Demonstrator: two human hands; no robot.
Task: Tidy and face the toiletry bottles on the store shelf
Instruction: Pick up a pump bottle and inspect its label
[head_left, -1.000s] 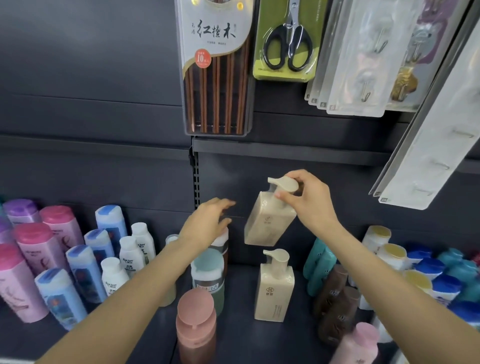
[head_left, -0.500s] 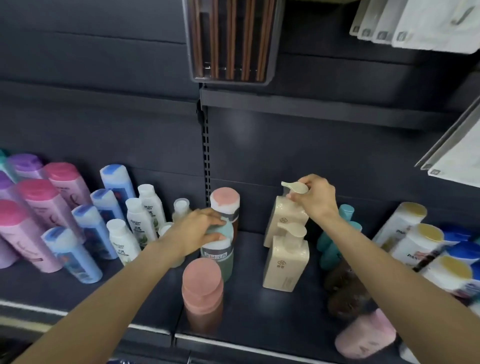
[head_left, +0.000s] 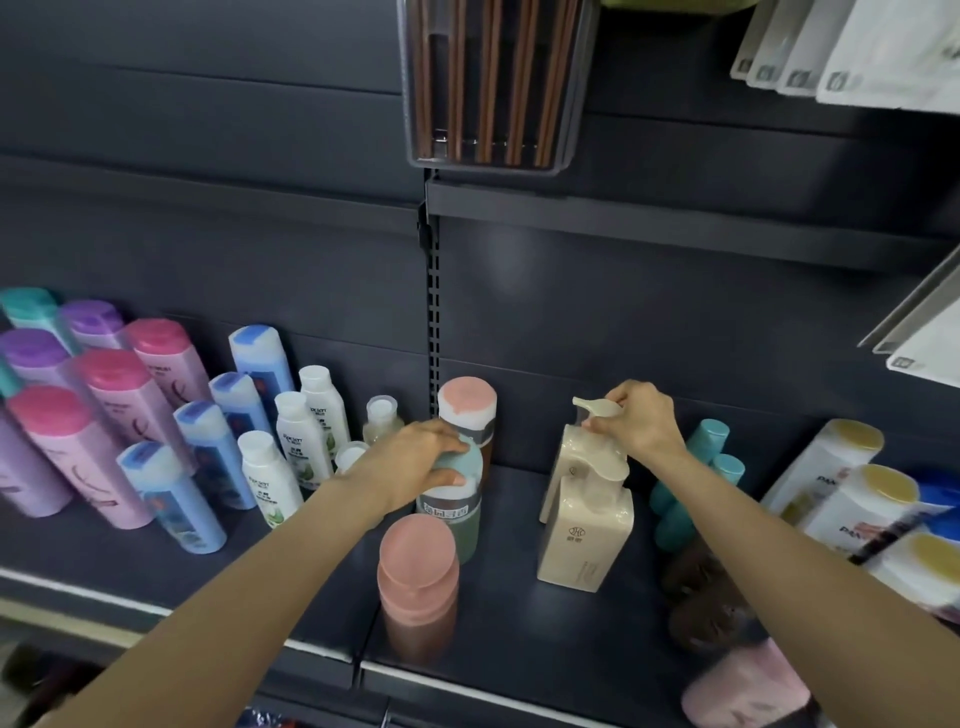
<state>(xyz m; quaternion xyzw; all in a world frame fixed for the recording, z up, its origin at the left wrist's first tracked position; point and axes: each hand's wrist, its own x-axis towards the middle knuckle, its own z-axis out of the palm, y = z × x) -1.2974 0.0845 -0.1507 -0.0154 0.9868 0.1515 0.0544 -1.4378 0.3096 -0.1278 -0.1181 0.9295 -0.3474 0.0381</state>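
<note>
Glossy square cream pump bottle (head_left: 566, 457) at 3 o'clock of round teal-capped bottle (head_left: 453, 499). Right hand (head_left: 641, 421) pinched pump head; left hand (head_left: 415, 462) curled round matte teal cap.

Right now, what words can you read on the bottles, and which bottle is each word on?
"PAN", the start of a cut-off word: white bottle with a gold cap, far right.
A small round logo, its characters too small to read: front cream pump bottle.
Print too blurred to read: small white bottles, pink bottles, blue bottles, and the band of the green bottle the left hand grips.
</note>
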